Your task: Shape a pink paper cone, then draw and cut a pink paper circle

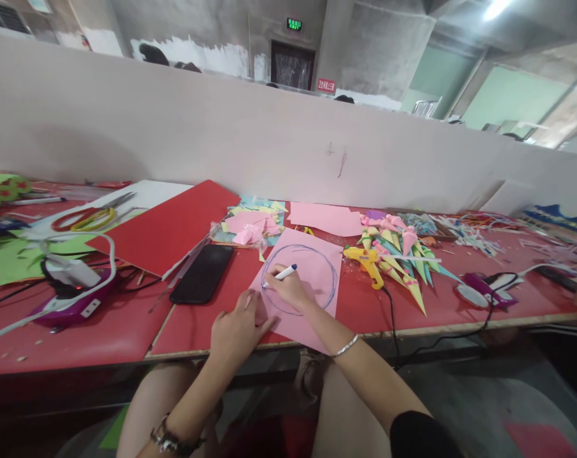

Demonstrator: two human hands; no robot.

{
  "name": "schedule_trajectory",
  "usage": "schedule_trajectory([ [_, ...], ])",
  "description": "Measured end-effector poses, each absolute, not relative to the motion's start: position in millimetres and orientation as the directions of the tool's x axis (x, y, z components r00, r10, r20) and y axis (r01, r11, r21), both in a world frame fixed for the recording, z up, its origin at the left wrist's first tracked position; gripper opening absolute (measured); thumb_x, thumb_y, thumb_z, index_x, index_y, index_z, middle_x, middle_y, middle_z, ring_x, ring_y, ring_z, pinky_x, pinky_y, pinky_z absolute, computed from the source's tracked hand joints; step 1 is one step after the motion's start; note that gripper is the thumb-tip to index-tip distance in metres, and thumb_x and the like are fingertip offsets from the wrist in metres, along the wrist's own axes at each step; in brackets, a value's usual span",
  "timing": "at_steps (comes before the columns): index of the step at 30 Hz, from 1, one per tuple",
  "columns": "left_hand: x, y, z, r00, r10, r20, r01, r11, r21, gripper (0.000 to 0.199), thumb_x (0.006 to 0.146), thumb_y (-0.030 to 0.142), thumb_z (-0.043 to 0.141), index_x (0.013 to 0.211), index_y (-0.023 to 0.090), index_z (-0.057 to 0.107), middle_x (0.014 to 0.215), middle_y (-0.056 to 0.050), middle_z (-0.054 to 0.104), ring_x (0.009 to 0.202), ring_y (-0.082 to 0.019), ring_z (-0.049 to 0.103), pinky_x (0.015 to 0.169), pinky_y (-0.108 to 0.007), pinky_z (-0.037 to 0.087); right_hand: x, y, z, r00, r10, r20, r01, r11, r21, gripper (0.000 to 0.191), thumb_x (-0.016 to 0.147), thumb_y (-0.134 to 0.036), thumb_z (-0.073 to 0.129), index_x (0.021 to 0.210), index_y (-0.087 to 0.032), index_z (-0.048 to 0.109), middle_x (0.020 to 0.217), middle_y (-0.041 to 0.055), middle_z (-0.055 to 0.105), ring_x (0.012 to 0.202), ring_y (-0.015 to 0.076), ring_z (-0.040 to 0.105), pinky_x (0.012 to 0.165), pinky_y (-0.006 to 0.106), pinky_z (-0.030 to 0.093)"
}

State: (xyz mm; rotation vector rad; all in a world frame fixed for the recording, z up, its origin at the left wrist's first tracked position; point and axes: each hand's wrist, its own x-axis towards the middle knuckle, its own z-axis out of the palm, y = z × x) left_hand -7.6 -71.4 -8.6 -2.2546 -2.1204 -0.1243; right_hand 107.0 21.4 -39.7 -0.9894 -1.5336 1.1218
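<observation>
Pink paper (317, 280) should crease easily, best held by its edge, where our left grip (238, 326) rests loosely open; our right grip (291, 289) pinches the pen (286, 272).

Craft workshop, rough concrete wall (383, 48), lit exit sign (294, 24) above a door (292, 67), scissors (95, 218), glue gun (366, 259) and paper cones (408, 242) back from a red table's (186, 326) front edge

The ceiling lamp (497, 8) at upper right burns out to white; beyond the partition (231, 127), the exit sign (294, 24) glows green. From where I stand, light is diffuse, with a soft shadow on the partition's left and a faint one beside the right hand (287, 289). Below the table (111, 337) it is dim. Wide-angle distortion stretches the softly blurred edges.
</observation>
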Motion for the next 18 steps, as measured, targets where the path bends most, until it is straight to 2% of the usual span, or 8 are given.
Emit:
schedule_trajectory([
  [7, -8, -72, -10, 0.067, 0.993, 0.097, 0.997, -0.07, 0.035, 0.06, 0.078, 0.055, 0.043, 0.124, 0.015, 0.045, 0.13, -0.01, 0.048, 0.088, -0.025, 0.062, 0.076, -0.038, 0.046, 110, 15, -34, -0.235, 0.937, 0.258, 0.141, 0.295, -0.945, 0.02, 0.072, -0.025, 0.052, 0.055, -0.018, 0.044, 0.051, -0.0048, 0.044, 0.051, 0.0094, 0.04, 0.049, 0.021, 0.032],
  [18, -7, -72, -5, 0.056, 0.996, 0.072, 0.997, -0.059, 0.048, 0.059, 0.08, 0.054, 0.042, 0.125, 0.017, 0.043, 0.131, -0.01, 0.047, 0.087, -0.025, 0.062, 0.075, -0.038, 0.047, 119, 1, -27, -0.302, 0.925, 0.229, 0.134, 0.279, -0.951, 0.022, 0.069, -0.024, 0.049, 0.051, -0.019, 0.037, 0.048, -0.0064, 0.035, 0.048, 0.0084, 0.036, 0.046, 0.02, 0.028],
])
